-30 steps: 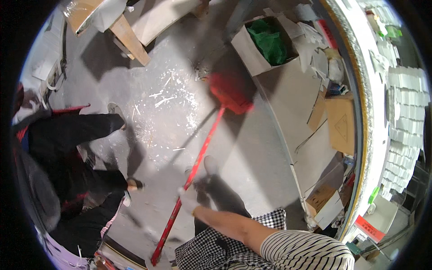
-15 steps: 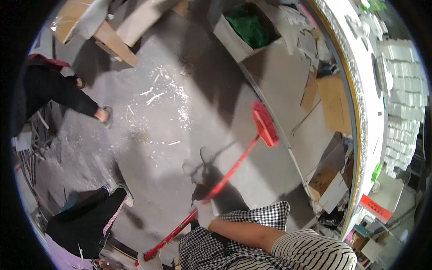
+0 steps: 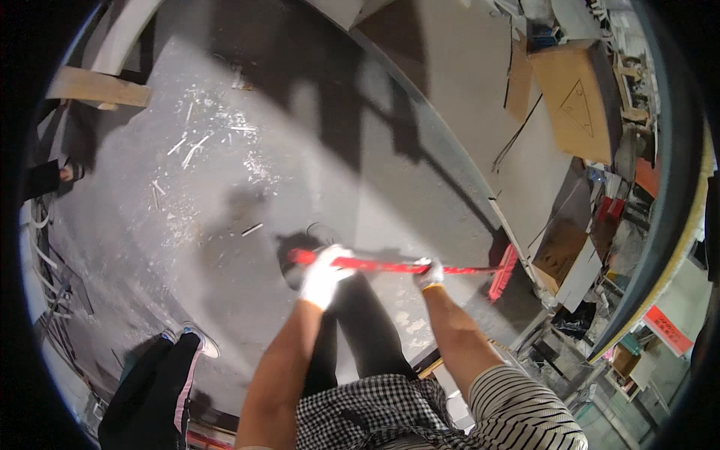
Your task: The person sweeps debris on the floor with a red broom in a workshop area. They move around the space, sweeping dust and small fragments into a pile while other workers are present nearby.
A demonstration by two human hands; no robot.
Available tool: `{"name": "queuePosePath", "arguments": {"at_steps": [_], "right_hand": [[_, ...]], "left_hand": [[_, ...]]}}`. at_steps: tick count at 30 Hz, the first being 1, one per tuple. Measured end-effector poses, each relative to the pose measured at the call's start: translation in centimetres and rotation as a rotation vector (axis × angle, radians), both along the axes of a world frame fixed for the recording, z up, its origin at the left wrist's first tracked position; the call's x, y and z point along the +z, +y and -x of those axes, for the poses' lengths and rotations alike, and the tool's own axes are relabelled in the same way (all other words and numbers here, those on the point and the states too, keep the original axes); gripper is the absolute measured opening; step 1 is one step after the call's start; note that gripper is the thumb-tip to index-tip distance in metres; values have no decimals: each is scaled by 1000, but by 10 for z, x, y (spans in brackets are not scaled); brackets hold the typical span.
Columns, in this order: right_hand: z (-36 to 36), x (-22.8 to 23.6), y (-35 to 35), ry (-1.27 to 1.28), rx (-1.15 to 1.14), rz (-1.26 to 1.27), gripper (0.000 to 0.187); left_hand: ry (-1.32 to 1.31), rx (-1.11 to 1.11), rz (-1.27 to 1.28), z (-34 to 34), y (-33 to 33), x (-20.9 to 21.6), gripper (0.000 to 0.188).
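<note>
My left hand point(image 3: 325, 276), in a white glove, is closed round the red handle of a broom point(image 3: 382, 266) close to its end. Farther along the same handle, my right hand point(image 3: 430, 273), also gloved in white, is wrapped round it. The handle lies nearly level across in front of my legs. At its right end the red bristled broom head point(image 3: 504, 272) is low by the floor, beside the long edge of a low board. White scraps and strips point(image 3: 255, 161) are scattered on the grey floor point(image 3: 300, 202) ahead of me to the left.
An open cardboard box point(image 3: 564, 259) and a larger brown carton point(image 3: 577, 101) stand at the right. A person's legs point(image 3: 154, 386) are at lower left, and another person's foot point(image 3: 69, 172) at far left. A wooden piece point(image 3: 105, 87) juts in at upper left.
The broom has swung from a slant to nearly level, its head moving right and nearer me. Both hands have shifted along with the handle, the left rising from the lower edge. My view has turned right.
</note>
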State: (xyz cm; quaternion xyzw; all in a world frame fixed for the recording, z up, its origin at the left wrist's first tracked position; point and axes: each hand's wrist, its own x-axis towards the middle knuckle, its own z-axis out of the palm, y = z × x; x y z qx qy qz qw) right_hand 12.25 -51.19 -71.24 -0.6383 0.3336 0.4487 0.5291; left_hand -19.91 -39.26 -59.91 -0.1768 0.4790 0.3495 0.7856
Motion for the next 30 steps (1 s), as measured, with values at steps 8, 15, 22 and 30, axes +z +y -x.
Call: {"name": "queuePosePath", "arguments": {"at_steps": [8, 15, 22, 30], "right_hand": [[-71, -98, 103, -312, 116, 150, 10], [124, -94, 180, -419, 449, -69, 4], [304, 14, 122, -174, 687, -46, 17], [400, 123, -8, -437, 1414, 177, 50]], "left_hand": [[14, -43, -154, -83, 29, -105, 12], [418, 122, -310, 63, -13, -129, 18], [642, 346, -63, 235, -165, -51, 28], [1163, 401, 259, 249, -310, 141, 28]]}}
